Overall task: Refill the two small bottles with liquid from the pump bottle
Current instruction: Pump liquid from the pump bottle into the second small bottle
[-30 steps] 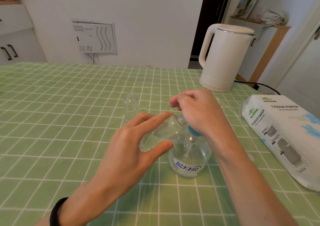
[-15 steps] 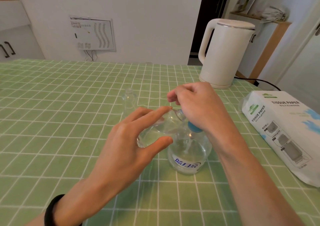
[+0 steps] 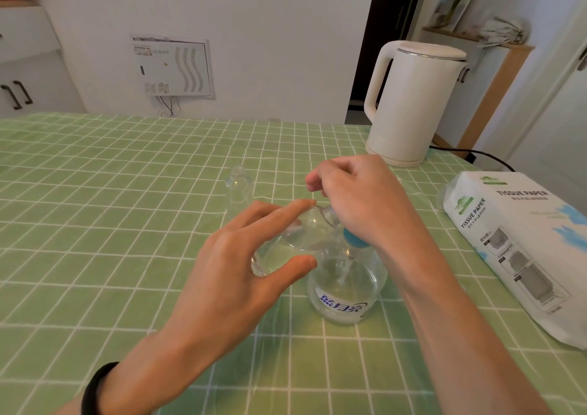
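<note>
Left hand (image 3: 228,275): small bottle (image 3: 287,244); right hand (image 3: 359,198): pump bottle (image 3: 346,287)

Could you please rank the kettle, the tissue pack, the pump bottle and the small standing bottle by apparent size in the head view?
1. Tissue pack and kettle: close; the pack is nearer and cut off by the frame edge, so they stay unranked.
2. Pump bottle.
3. Small standing bottle.

The right hand (image 3: 359,198) hides the pump bottle (image 3: 346,290) top, and the edge crops the tissue pack (image 3: 521,256).
</note>
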The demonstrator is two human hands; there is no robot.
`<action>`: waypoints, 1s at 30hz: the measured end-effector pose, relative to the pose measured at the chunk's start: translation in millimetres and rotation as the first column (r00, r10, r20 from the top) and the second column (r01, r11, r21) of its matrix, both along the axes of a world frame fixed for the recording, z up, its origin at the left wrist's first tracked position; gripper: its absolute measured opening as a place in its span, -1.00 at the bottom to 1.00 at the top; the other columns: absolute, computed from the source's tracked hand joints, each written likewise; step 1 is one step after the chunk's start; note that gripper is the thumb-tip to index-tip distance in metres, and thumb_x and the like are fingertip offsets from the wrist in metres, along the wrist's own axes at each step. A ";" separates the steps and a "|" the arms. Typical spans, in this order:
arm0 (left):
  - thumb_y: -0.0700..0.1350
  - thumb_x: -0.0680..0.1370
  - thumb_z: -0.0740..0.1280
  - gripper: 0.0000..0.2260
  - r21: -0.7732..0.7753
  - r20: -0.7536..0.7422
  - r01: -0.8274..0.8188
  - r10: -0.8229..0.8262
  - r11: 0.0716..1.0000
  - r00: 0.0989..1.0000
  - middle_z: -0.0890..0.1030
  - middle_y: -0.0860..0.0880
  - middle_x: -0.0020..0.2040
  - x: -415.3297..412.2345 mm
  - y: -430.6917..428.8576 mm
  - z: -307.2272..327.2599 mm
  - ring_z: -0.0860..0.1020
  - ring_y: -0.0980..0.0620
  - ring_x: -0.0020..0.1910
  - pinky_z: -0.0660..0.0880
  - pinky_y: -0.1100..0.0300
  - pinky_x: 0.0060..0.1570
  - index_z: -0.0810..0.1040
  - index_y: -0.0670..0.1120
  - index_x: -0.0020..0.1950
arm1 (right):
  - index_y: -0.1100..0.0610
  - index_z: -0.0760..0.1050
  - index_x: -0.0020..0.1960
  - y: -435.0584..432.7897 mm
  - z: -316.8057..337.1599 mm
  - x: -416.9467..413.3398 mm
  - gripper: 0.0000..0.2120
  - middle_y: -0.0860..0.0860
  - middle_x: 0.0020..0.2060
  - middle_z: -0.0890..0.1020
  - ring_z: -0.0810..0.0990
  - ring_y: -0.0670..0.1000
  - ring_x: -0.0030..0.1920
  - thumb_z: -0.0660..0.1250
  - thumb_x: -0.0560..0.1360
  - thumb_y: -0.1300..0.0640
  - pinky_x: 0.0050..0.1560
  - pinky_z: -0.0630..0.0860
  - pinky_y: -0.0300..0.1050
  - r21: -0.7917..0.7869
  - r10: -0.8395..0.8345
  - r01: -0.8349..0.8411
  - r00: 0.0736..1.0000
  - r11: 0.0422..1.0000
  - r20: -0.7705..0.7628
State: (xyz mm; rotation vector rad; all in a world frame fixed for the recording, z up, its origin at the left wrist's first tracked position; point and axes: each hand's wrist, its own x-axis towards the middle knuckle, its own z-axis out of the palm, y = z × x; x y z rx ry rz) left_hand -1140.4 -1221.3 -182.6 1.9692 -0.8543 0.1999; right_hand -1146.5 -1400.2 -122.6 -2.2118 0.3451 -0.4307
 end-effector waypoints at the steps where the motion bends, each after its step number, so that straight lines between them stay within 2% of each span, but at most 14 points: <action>1: 0.19 0.50 0.44 -0.47 0.002 -0.001 0.003 -0.003 1.000 1.000 0.62 0.28 0.20 0.6 -0.2 -0.2 0.60 0.25 0.23 0.50 0.36 0.21 0.53 0.22 0.48 | 0.28 0.69 0.04 -0.8 -0.2 1.0 -0.64 0.18 0.00 0.75 0.64 0.17 0.02 0.22 0.63 0.05 -0.04 0.53 -0.09 0.007 -0.005 0.005 1.000 1.000 -0.006; 4: 0.21 0.50 0.42 -0.46 0.016 -0.001 0.006 -0.006 1.000 1.000 0.61 0.28 0.20 2.8 -0.9 -2.2 0.60 0.27 0.22 0.50 0.36 0.20 0.52 0.21 0.48 | 0.31 0.68 0.06 -2.1 -1.8 4.3 -0.66 0.21 0.02 0.74 0.67 0.22 0.07 0.21 0.61 0.12 0.08 0.57 0.18 0.033 -0.031 0.033 0.998 0.999 -0.052; 12: 0.18 0.52 0.46 -0.49 0.006 0.006 -0.006 0.006 1.000 1.000 0.62 0.28 0.18 -1.2 -1.2 -2.4 0.60 0.26 0.20 0.51 0.34 0.19 0.51 0.24 0.48 | 0.28 0.70 0.04 0.5 -0.7 -0.9 -0.64 0.18 0.00 0.76 0.68 0.22 0.08 0.22 0.63 0.06 0.08 0.60 0.18 0.020 -0.020 0.021 0.998 1.000 -0.060; 15: 0.16 0.53 0.47 -0.50 0.002 0.011 -0.013 0.013 1.000 1.000 0.62 0.27 0.20 -1.1 -1.0 -2.3 0.60 0.25 0.22 0.50 0.36 0.19 0.52 0.24 0.47 | 0.25 0.70 0.04 0.1 0.6 -1.1 -0.63 0.16 0.00 0.76 0.66 0.16 0.03 0.24 0.64 0.02 -0.14 0.64 -0.08 0.003 -0.011 0.011 1.000 1.000 -0.024; 16: 0.16 0.52 0.47 -0.49 0.001 0.011 -0.014 0.014 1.000 1.000 0.62 0.27 0.20 -1.0 -0.7 -2.2 0.60 0.25 0.23 0.50 0.36 0.19 0.52 0.24 0.47 | 0.25 0.70 0.03 0.1 1.2 -0.8 -0.63 0.16 -0.01 0.76 0.65 0.15 0.01 0.24 0.64 0.02 -0.27 0.61 -0.11 -0.002 -0.007 0.007 1.000 1.000 -0.017; 17: 0.16 0.53 0.47 -0.50 0.001 0.011 -0.013 0.013 1.000 1.000 0.62 0.27 0.20 -0.6 -0.8 -1.8 0.60 0.24 0.23 0.50 0.37 0.19 0.52 0.24 0.47 | 0.26 0.70 0.04 0.0 1.6 -0.4 -0.64 0.16 -0.02 0.76 0.65 0.15 0.00 0.24 0.64 0.02 -0.30 0.59 -0.06 -0.003 -0.004 0.004 1.000 1.000 -0.015; 18: 0.18 0.55 0.47 -0.51 0.001 0.009 -0.008 0.008 1.000 1.000 0.62 0.28 0.21 -0.1 -0.8 -1.7 0.60 0.24 0.23 0.51 0.36 0.19 0.52 0.24 0.48 | 0.26 0.70 0.04 0.0 1.8 0.3 -0.64 0.17 -0.01 0.75 0.65 0.16 0.02 0.23 0.64 0.03 -0.26 0.62 -0.07 -0.004 -0.004 0.004 1.000 1.000 -0.019; 20: 0.20 0.53 0.45 -0.49 0.006 0.001 0.001 -0.001 1.000 1.000 0.61 0.28 0.21 1.6 -1.1 -2.0 0.60 0.24 0.23 0.52 0.30 0.20 0.51 0.23 0.48 | 0.28 0.69 0.05 -0.8 1.2 2.5 -0.64 0.15 -0.02 0.76 0.67 0.19 0.05 0.22 0.63 0.06 -0.02 0.63 0.11 0.001 -0.016 0.016 0.999 1.000 -0.039; 21: 0.20 0.51 0.43 -0.47 0.011 0.002 0.004 -0.004 1.000 1.000 0.61 0.28 0.21 2.7 -1.3 -2.6 0.60 0.25 0.23 0.52 0.29 0.21 0.51 0.23 0.48 | 0.30 0.69 0.04 -1.4 0.2 3.6 -0.65 0.13 -0.04 0.77 0.68 0.20 0.05 0.22 0.62 0.08 0.03 0.61 0.17 0.014 -0.025 0.026 0.998 1.000 -0.052; 23: 0.22 0.49 0.41 -0.45 0.022 -0.001 0.005 -0.005 1.000 1.000 0.61 0.30 0.20 3.3 -1.6 -3.3 0.60 0.26 0.22 0.52 0.32 0.21 0.51 0.23 0.49 | 0.30 0.70 0.02 -2.7 -2.3 5.1 -0.67 0.08 -0.07 0.78 0.69 0.19 0.05 0.23 0.60 0.12 0.01 0.64 0.03 0.041 -0.035 0.039 0.997 0.998 -0.075; 25: 0.23 0.49 0.41 -0.45 0.020 0.000 0.003 -0.003 1.000 1.000 0.61 0.30 0.18 1.8 -1.4 -2.9 0.60 0.26 0.20 0.51 0.36 0.19 0.50 0.23 0.49 | 0.27 0.72 -0.03 -1.9 -3.0 3.5 -0.67 -0.02 -0.08 0.78 0.69 0.16 0.02 0.23 0.60 0.11 -0.18 0.63 -0.24 0.042 -0.033 0.037 0.995 0.998 -0.094; 26: 0.22 0.49 0.41 -0.45 0.016 0.002 0.002 -0.002 1.000 1.000 0.61 0.29 0.18 0.9 -1.4 -2.5 0.60 0.26 0.20 0.51 0.37 0.19 0.51 0.23 0.48 | 0.26 0.72 -0.04 -1.3 -2.8 2.4 -0.67 -0.02 -0.08 0.78 0.69 0.16 0.02 0.23 0.60 0.10 -0.19 0.63 -0.23 0.041 -0.030 0.034 0.995 0.999 -0.096; 28: 0.21 0.49 0.42 -0.46 0.009 0.005 0.001 -0.001 1.000 1.000 0.61 0.29 0.17 -0.1 -1.5 -2.3 0.60 0.26 0.20 0.50 0.35 0.20 0.51 0.23 0.48 | 0.29 0.70 0.01 -0.4 -1.4 0.5 -0.65 0.15 -0.01 0.76 0.68 0.23 0.08 0.21 0.61 0.09 0.04 0.64 0.11 0.039 -0.022 0.026 0.996 0.999 -0.089; 30: 0.19 0.52 0.45 -0.49 -0.001 0.004 -0.001 0.001 1.000 1.000 0.61 0.28 0.18 -0.3 -1.6 -2.4 0.60 0.27 0.21 0.50 0.35 0.21 0.51 0.23 0.48 | 0.31 0.68 0.04 1.0 1.1 -0.6 -0.63 0.22 0.02 0.74 0.67 0.25 0.10 0.21 0.62 0.07 0.11 0.59 0.22 0.042 -0.016 0.019 0.997 0.999 -0.072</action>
